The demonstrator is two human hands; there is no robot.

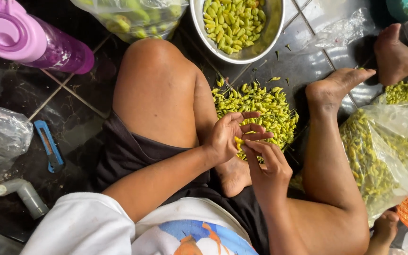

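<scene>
I sit on a dark tiled floor with a heap of small yellow-green chillies (260, 106) between my legs. My left hand (230, 134) is cupped palm up and holds a few chillies (238, 143). My right hand (267, 163) comes in from below, and its fingertips pinch one of the chillies resting in the left palm. A metal bowl (272, 38) full of chillies stands just beyond the heap.
A purple bottle (29, 40) lies at the far left. A blue box cutter (49, 145) rests on the floor near a grey pipe (24, 193). Clear bags of chillies (378, 156) sit at right and top. Another person's foot (395, 54) shows at the upper right.
</scene>
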